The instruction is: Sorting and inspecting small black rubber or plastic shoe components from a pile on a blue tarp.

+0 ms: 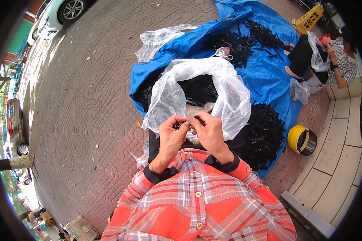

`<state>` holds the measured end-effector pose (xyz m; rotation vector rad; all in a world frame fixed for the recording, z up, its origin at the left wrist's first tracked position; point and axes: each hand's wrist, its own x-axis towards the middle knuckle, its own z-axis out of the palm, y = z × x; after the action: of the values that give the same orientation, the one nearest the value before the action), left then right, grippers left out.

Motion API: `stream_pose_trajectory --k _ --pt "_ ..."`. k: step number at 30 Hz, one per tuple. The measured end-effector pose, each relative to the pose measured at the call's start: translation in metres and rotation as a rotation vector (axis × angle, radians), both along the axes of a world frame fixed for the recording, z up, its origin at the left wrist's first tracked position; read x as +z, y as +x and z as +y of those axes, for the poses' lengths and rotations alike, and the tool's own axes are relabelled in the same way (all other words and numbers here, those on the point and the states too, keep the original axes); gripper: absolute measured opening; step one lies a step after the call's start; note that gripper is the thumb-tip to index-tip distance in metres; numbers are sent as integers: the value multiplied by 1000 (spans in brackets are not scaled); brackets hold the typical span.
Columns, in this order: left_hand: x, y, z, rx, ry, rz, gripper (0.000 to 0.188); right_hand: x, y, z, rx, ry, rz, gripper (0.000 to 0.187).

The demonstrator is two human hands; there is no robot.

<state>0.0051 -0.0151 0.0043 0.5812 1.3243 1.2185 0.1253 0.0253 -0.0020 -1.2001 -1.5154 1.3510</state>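
Observation:
My left hand [171, 138] and my right hand [211, 133] meet over an open clear plastic bag [234, 100] in front of my body. Both are closed, fingertips pinched together around a small black piece [176, 126]; its exact kind is too small to make out. Inside the bag lie many thin black strips [198, 88], with some clear film nearer my hands. A large heap of similar black strips [265, 136] rests on a blue tarp [265, 86] to my right. Another black heap [237, 46] spreads across the tarp's far part.
A person [336, 66] sits at the right by a tiled ledge [326, 156], holding clear plastic. Near the ledge stands a yellow and black round container [301, 139]. A yellow crate [308, 18] is at the far right. Parked cars [16, 126] line the left side of the paving.

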Motion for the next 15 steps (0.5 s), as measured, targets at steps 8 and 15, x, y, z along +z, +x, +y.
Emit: stream_pose_trajectory --k 8,15 --pt "-8 -7 2 65 -10 -58 12 5 0 -15 182 777 -418 25" --pt "4 -23 2 30 94 -388 23 -4 8 -12 228 893 -321 45"
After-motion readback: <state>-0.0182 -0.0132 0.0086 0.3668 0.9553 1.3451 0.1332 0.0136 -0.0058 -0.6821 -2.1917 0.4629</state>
